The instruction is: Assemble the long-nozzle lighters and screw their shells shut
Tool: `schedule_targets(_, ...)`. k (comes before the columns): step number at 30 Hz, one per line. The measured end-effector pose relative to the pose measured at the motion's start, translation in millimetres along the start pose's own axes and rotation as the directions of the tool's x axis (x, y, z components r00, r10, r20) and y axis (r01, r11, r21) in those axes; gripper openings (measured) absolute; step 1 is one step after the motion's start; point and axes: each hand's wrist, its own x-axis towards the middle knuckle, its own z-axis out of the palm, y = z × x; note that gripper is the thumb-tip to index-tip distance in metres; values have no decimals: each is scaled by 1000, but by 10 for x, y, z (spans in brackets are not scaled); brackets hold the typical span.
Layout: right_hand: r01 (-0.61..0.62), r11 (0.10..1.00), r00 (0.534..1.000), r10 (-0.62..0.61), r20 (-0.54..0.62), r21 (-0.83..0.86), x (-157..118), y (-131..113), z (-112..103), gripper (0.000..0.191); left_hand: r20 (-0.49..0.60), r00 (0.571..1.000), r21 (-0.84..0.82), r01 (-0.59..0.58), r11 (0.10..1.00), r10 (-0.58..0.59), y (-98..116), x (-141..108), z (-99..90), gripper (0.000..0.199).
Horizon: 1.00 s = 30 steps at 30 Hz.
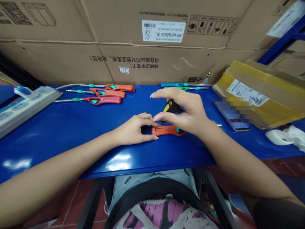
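An orange long-neck lighter (pixel 166 130) lies flat on the blue tabletop in front of me, its handle end towards the left. My left hand (pixel 137 128) steadies that end, thumb on the near side and fingers on the far side. Above it, my right hand (pixel 187 109) holds a small screwdriver (pixel 172 106) with a black and yellow handle. Its shaft slants down to the left, and the tip meets the lighter's handle near the end. The index finger of my right hand is stretched out away from the screwdriver. My right hand covers part of the lighter's front portion.
Several orange and red lighters (pixel 105 100) lie at the back left, near a white power strip (pixel 28 106). Blue and green lighters (pixel 173 85) lie at the back. To the right are a phone (pixel 231 116), a taped carton (pixel 264 95) and a white roll (pixel 278 137). Large cardboard (pixel 107 31) stands behind.
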Motion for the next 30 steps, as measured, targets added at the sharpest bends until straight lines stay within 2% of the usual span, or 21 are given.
schedule_targets(6,-49,996,994,42,102,74,1,-28,-14,44,1,1000,-22,4,1000,-4,10,9,-4,37)
schedule_targets(11,7,1000,999,-6,33,-28,8,-2,10,32,5,1000,-24,15,1000,-15,7,12,4,37)
schedule_targets(15,-36,999,994,32,104,38,4,1,-17,41,10,1000,-24,14,1000,-14,25,17,-3,37)
schedule_targets(17,-48,997,994,42,104,57,-11,-3,-7,44,7,1000,-18,9,1000,-9,24,15,-1,36)
schedule_targets(22,71,997,997,-71,-6,-9,-40,26,61,38,-3,999,-25,49,998,-49,6,6,14,39)
schedule_targets(28,39,997,996,-44,74,68,-16,14,7,44,3,1000,-9,1,1000,-1,5,12,7,37)
schedule_targets(30,30,998,998,-34,56,63,-16,22,13,40,1,1000,2,-7,1000,7,5,11,6,37)
